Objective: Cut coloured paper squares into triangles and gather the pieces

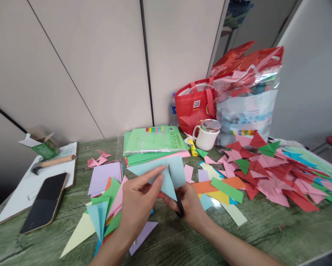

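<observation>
My left hand (138, 201) pinches a light blue paper sheet (175, 170) at its lower middle, fingers closed on it. My right hand (189, 207) is below and to the right of the sheet, wrapped round black-handled scissors (179, 207) whose blades reach up into the paper. The sheet is held just above the green marbled table (266, 229). A fan of cut coloured triangles (101, 214) lies under my left wrist.
A phone (45, 201) and a hammer (53, 162) lie on a white board at the left. Behind the hands are a green paper pack (153, 140), a glue stick (193, 147), a white mug (207, 135), a red bag (195, 107) and a clear bag. Folded paper pieces (268, 173) cover the right side.
</observation>
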The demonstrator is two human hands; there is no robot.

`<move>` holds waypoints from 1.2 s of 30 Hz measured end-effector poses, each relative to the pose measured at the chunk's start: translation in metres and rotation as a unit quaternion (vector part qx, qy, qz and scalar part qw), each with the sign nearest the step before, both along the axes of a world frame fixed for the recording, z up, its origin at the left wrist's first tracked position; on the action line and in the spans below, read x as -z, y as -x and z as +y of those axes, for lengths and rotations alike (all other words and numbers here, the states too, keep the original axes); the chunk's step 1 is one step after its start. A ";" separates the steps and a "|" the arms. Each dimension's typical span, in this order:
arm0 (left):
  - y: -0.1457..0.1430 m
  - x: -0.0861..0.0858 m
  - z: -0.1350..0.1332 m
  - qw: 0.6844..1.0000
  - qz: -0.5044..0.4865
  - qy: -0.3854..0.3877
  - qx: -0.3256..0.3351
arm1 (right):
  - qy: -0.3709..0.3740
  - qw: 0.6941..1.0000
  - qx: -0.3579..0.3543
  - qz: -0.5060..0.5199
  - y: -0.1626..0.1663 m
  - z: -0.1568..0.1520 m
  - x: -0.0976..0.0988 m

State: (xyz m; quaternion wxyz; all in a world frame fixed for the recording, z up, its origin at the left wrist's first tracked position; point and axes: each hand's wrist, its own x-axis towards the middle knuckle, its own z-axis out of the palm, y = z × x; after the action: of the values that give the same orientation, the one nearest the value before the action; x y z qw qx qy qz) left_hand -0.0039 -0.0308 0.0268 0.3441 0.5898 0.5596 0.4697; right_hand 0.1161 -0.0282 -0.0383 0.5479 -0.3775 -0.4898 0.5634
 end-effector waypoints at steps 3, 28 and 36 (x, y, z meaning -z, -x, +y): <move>0.000 0.000 0.000 1.000 -0.001 -0.002 0.001 | -0.002 1.000 -0.006 0.006 0.000 0.000 0.001; -0.002 -0.001 0.002 1.000 -0.021 0.021 0.012 | 0.009 0.999 0.000 0.048 0.000 0.001 0.000; -0.001 -0.001 0.001 1.000 -0.010 0.015 0.009 | -0.019 1.000 -0.011 -0.011 -0.004 0.001 -0.003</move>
State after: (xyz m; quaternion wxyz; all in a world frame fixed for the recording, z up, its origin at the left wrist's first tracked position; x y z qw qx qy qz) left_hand -0.0031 -0.0297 0.0282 0.3629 0.5845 0.5581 0.4640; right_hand 0.1197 -0.0270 -0.0351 0.5430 -0.3680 -0.5107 0.5558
